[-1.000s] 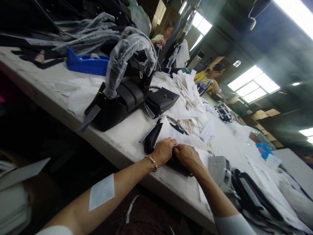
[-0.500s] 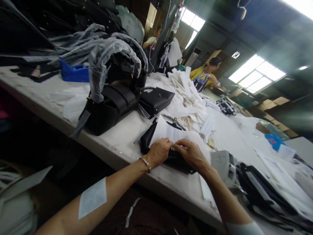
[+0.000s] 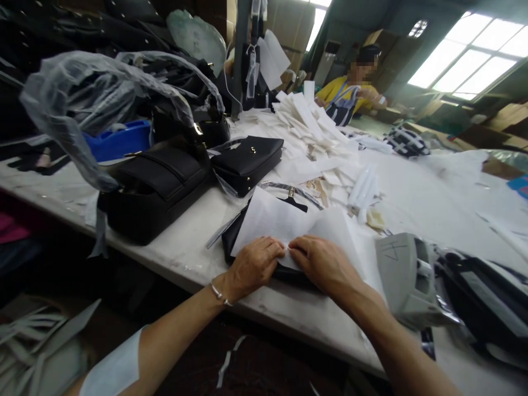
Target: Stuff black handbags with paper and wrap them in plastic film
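A black handbag (image 3: pixel 231 236) lies near the table's front edge, mostly hidden under a white foam sheet (image 3: pixel 270 217). My left hand (image 3: pixel 256 261) is closed, its fingertips pinching the sheet's lower edge over the bag. Just to its right my right hand (image 3: pixel 319 258) is closed too, thumb and forefinger pinched on the same sheet. A small gap separates the two sets of fingertips. Behind the sheet, the bag's wrapped handle and a black strap with a gold buckle (image 3: pixel 291 192) show. The bag's front is largely covered by my hands.
Left of the bag stand a large black handbag (image 3: pixel 157 187) with plastic-wrapped handles and a smaller black bag (image 3: pixel 247 159). White strips (image 3: pixel 309 124) pile up behind. A grey tape dispenser (image 3: pixel 398 275) sits at right. A person in yellow (image 3: pixel 344 99) is across the table.
The view has shifted closer and rightward. My fingertips have drawn slightly apart, and the foam sheet now covers more of the bag's front.
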Demonstrator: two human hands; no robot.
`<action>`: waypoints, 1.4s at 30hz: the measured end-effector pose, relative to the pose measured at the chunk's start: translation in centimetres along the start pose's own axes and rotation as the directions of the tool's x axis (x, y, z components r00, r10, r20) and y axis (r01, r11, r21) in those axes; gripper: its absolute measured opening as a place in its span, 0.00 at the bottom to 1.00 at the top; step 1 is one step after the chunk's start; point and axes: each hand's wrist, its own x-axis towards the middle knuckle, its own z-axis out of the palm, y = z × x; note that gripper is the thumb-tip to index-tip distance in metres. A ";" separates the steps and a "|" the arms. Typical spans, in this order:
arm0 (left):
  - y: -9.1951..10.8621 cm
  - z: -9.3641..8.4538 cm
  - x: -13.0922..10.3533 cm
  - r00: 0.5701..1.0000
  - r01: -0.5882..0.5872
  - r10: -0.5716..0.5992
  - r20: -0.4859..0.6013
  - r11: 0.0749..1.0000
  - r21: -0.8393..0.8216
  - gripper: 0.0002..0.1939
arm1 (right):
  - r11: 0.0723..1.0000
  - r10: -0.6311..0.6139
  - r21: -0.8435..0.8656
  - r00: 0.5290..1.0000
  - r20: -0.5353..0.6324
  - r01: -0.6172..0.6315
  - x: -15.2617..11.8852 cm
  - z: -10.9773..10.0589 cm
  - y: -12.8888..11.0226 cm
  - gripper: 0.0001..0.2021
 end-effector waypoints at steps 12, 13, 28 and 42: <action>0.7 -0.3 0.2 0.968 -0.140 0.079 0.237 0.957 0.254 0.10 | 0.997 0.035 0.073 0.999 0.021 -0.036 0.1 3.0 1.3 0.09; 0.6 -0.2 0.3 0.967 -0.144 0.084 0.239 0.959 0.244 0.09 | 0.996 0.029 0.081 0.999 0.025 -0.031 0.1 3.1 1.4 0.09; 1.1 -0.7 1.3 0.956 0.256 -0.243 0.164 0.965 -0.063 0.07 | 0.994 -0.007 0.113 0.999 0.031 0.003 0.7 3.5 2.2 0.09; 1.8 0.4 2.7 0.930 0.163 -0.289 0.226 0.877 0.451 0.02 | 0.968 0.096 0.240 0.992 -0.082 -0.074 -0.1 4.4 1.9 0.05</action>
